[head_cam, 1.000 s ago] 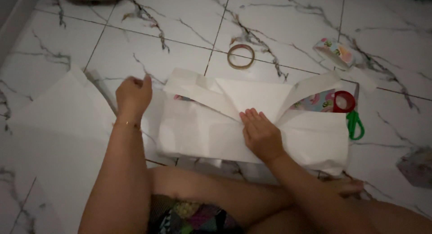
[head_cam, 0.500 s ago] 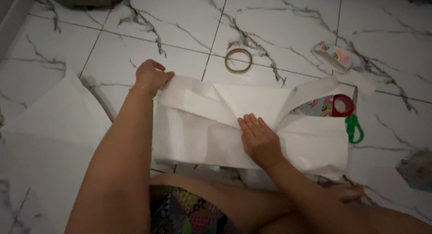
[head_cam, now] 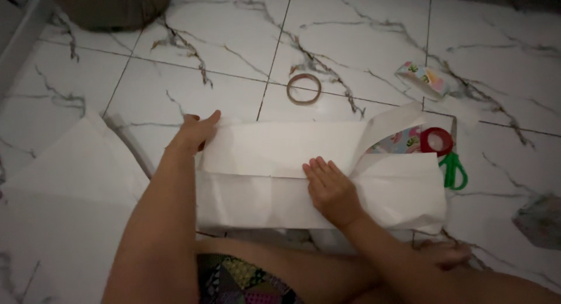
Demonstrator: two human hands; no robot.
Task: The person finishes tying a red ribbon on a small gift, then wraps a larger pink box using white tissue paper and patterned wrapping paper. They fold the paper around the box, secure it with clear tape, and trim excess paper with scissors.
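While white paper lies on the marble floor, I see my right hand pressing flat, grip wide; left hand flattens its left end, fingers open.

Bare floor left of tape ring; scissors crowd right side.

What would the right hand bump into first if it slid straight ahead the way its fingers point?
The right hand points up and slightly left across the white paper. Past the paper's far edge, the tape ring looks like the first thing, roughly in line.
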